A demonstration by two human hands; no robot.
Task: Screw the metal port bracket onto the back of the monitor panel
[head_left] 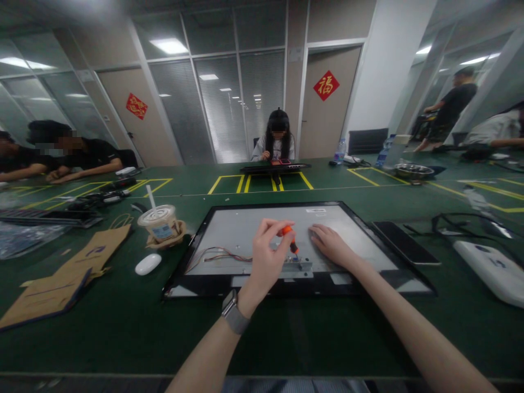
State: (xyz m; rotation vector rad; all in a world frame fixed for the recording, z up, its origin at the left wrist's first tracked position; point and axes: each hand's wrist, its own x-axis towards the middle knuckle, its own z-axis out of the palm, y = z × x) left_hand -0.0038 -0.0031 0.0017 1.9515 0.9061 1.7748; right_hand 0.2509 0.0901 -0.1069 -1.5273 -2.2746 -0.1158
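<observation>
A flat display panel (241, 224) with a black frame and grey metal back lies on the green table in front of me. My left hand (270, 248), with a watch on its wrist, pinches the orange handle of a screwdriver (293, 246). The screwdriver leans slightly, its tip down at a small metal bracket (305, 267) near the panel's front edge. My right hand (329, 243) rests flat on the panel's back, fingers stretched out, to the right of the screwdriver. Thin coloured wires (221, 254) run across the panel left of the bracket.
Left of the panel are a drink cup with a straw (158, 221), a white mouse (148, 264) and a brown paper bag (69, 273). To the right lie a black phone-like slab (405, 243), cables and a white device (491, 273). A person (278, 136) sits opposite.
</observation>
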